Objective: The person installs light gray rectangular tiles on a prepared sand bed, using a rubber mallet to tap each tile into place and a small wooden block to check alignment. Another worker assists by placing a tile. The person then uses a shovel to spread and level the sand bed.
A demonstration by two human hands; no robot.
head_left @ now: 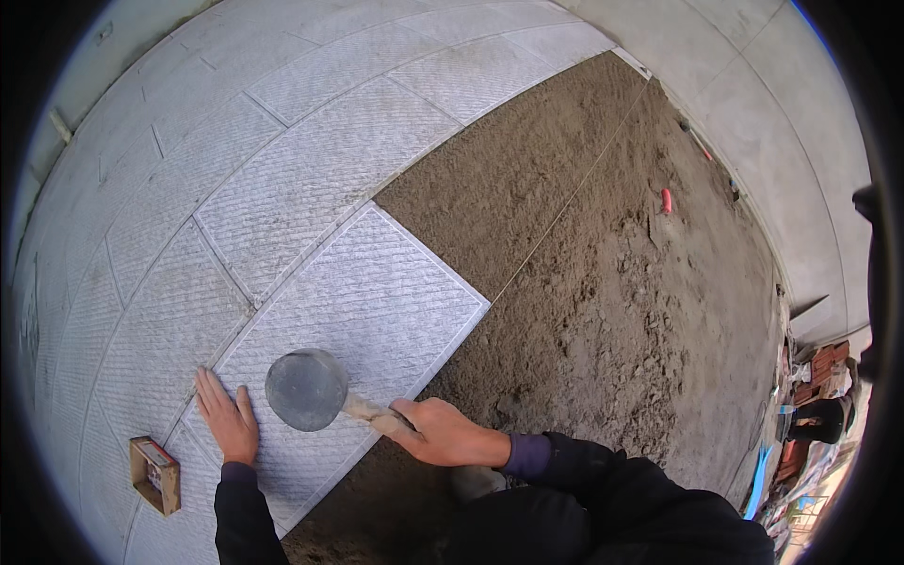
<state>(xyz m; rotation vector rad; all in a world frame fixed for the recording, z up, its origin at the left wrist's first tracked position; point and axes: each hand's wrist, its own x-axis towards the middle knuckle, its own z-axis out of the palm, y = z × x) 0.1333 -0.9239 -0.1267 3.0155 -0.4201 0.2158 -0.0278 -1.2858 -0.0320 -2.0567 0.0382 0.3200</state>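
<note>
At the frame's lower left I see a small open box [170, 491], its contents too unclear to name. My left hand [228, 422] lies open on the pale slab [367, 282]; apart from it, my right hand [443, 433] grips the mallet [306, 389], left of lower centre.

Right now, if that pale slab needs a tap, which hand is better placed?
Probably the right hand: it grips the dark-headed mallet, which is over the pale slab. The left hand rests palm-down near the slab's edge, holding no tool.
</note>
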